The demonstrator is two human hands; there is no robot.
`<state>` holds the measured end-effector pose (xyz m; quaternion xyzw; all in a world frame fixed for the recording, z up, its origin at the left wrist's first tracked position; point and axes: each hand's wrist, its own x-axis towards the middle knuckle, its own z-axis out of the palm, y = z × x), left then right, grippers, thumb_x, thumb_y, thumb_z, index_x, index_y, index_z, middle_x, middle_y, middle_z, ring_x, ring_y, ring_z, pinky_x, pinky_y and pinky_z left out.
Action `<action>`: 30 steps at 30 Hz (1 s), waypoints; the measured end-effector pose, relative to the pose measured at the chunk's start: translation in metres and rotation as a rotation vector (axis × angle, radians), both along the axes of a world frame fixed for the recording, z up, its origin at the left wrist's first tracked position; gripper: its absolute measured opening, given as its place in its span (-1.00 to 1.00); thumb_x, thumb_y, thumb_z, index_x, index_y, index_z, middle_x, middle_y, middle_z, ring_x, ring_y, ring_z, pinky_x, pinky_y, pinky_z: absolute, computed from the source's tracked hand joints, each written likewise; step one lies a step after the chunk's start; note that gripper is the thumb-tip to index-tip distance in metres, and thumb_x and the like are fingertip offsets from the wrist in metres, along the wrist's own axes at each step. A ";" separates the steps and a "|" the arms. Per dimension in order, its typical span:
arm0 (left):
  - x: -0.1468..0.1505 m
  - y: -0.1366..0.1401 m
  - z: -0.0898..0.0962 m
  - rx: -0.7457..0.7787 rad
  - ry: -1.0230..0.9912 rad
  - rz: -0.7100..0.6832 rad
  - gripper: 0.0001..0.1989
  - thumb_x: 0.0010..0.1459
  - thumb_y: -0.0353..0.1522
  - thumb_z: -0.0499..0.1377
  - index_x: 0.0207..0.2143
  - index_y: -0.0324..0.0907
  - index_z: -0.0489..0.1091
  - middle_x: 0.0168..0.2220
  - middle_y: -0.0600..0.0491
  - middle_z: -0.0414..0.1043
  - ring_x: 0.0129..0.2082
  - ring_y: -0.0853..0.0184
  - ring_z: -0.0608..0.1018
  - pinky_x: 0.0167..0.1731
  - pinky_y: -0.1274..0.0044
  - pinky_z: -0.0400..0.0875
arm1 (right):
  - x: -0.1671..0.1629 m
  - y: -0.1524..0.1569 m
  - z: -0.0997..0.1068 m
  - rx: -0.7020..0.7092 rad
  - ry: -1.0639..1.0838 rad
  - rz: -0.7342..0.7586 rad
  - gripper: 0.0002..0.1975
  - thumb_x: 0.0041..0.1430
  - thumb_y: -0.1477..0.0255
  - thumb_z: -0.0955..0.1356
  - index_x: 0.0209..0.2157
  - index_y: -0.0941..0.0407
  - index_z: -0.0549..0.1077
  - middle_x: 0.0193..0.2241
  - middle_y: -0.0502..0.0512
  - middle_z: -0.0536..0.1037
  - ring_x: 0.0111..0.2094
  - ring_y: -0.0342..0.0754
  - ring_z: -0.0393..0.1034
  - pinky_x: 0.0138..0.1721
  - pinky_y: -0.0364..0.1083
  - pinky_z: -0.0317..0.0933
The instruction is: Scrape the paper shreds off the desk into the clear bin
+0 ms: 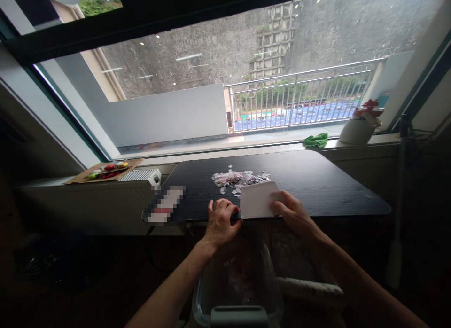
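A white flat sheet [259, 200] with rounded corners and a small hole near one corner is in my right hand [291, 209], thumb on its near face. The sheet is tilted up at the table's front edge, beside the scraps. My left hand [221, 220] is just left of it at the same edge, fingers curled; something dark shows between thumb and forefinger, and I cannot make out what. Behind the sheet, small pale paper scraps [234, 178] lie in a loose heap on the black table [299, 177]. Below both hands is a clear plastic bin [273, 290], with faint scraps inside.
A blurred-out patch [167, 203] covers something at the table's left. On the sill are a green cloth [316, 140] and a pale container with a red top [359, 128]. A radiator [141, 175] and a brown board [79, 177] with colourful items stand left. A large window faces me.
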<state>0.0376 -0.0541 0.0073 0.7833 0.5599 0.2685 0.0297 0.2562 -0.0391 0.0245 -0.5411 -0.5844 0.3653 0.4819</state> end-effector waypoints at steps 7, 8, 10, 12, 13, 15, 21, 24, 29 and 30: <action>-0.004 -0.006 0.000 -0.016 -0.001 0.048 -0.82 0.00 -0.41 0.24 -0.27 -0.10 0.40 -0.17 0.02 0.40 0.01 0.16 0.37 0.20 0.05 -0.07 | -0.001 0.000 0.001 0.025 -0.037 -0.040 -0.80 -0.04 0.37 0.23 -0.33 0.10 0.38 -0.49 -0.02 0.43 -0.47 -0.07 0.31 -0.42 -0.08 0.21; -0.003 -0.006 0.000 -0.015 0.001 0.050 -0.82 0.00 -0.41 0.24 -0.27 -0.11 0.40 -0.17 0.02 0.40 0.02 0.16 0.37 0.21 0.05 -0.07 | -0.001 0.000 0.000 0.026 -0.042 -0.036 -0.81 -0.04 0.37 0.24 -0.34 0.10 0.38 -0.49 -0.02 0.43 -0.46 -0.07 0.31 -0.41 -0.07 0.21; -0.003 -0.007 0.000 -0.016 0.008 0.050 -0.81 0.00 -0.41 0.24 -0.27 -0.11 0.40 -0.17 0.02 0.40 0.02 0.15 0.37 0.21 0.05 -0.08 | -0.001 -0.001 -0.002 0.032 -0.037 -0.022 -0.81 -0.04 0.36 0.24 -0.36 0.10 0.38 -0.48 -0.01 0.43 -0.44 -0.06 0.30 -0.39 -0.07 0.21; -0.003 -0.007 -0.001 -0.009 0.014 0.046 -0.81 0.00 -0.43 0.24 -0.27 -0.11 0.39 -0.17 0.02 0.40 0.02 0.15 0.37 0.20 0.04 -0.07 | -0.003 -0.001 -0.003 0.038 -0.026 -0.021 -0.80 -0.04 0.35 0.24 -0.35 0.10 0.38 -0.48 -0.01 0.43 -0.44 -0.07 0.30 -0.39 -0.07 0.20; -0.004 -0.007 -0.001 -0.002 0.015 0.044 -0.81 0.00 -0.43 0.23 -0.27 -0.11 0.39 -0.17 0.02 0.40 0.02 0.15 0.37 0.20 0.03 -0.07 | -0.003 -0.002 -0.003 0.040 -0.023 -0.024 -0.79 -0.04 0.35 0.23 -0.34 0.11 0.38 -0.48 -0.02 0.42 -0.45 -0.07 0.29 -0.39 -0.08 0.20; -0.005 -0.007 -0.002 0.009 0.014 0.042 -0.82 0.01 -0.42 0.22 -0.27 -0.10 0.39 -0.18 0.02 0.40 0.02 0.15 0.37 0.19 0.02 -0.07 | -0.003 -0.001 -0.003 0.042 -0.024 -0.017 -0.78 -0.04 0.35 0.23 -0.33 0.11 0.38 -0.48 -0.02 0.42 -0.45 -0.07 0.29 -0.39 -0.07 0.21; -0.009 -0.008 0.005 0.014 -0.002 0.018 -0.77 -0.02 -0.39 0.23 -0.23 -0.11 0.40 -0.18 0.01 0.38 0.01 0.13 0.36 0.20 0.02 -0.08 | 0.011 0.004 0.012 0.108 -0.062 -0.106 -0.73 -0.02 0.33 0.25 -0.25 0.11 0.38 -0.43 0.05 0.47 -0.41 -0.02 0.35 -0.36 -0.04 0.24; -0.011 -0.001 0.012 0.077 -0.016 0.019 -0.82 0.01 -0.37 0.20 -0.26 -0.11 0.40 -0.19 0.02 0.40 0.00 0.14 0.38 0.20 0.03 -0.07 | 0.014 0.010 0.020 0.184 -0.209 -0.209 -0.71 0.04 0.33 0.26 -0.18 0.11 0.38 -0.41 0.08 0.49 -0.40 0.00 0.37 -0.33 -0.02 0.23; -0.014 0.024 0.019 0.141 -0.046 0.075 -0.87 0.04 -0.37 0.16 -0.30 -0.12 0.40 -0.21 0.01 0.45 -0.03 0.16 0.41 0.18 0.09 0.00 | 0.002 0.018 0.020 0.202 -0.318 -0.090 -0.73 0.10 0.37 0.23 -0.16 0.11 0.38 -0.42 0.10 0.52 -0.40 0.01 0.40 -0.35 -0.05 0.23; -0.015 0.028 0.018 0.144 -0.050 0.079 -0.86 0.04 -0.38 0.15 -0.29 -0.12 0.40 -0.21 0.01 0.46 -0.03 0.16 0.41 0.18 0.09 0.01 | 0.001 0.019 0.019 0.203 -0.335 -0.081 -0.74 0.11 0.38 0.22 -0.16 0.11 0.38 -0.41 0.10 0.53 -0.40 0.01 0.40 -0.35 -0.05 0.23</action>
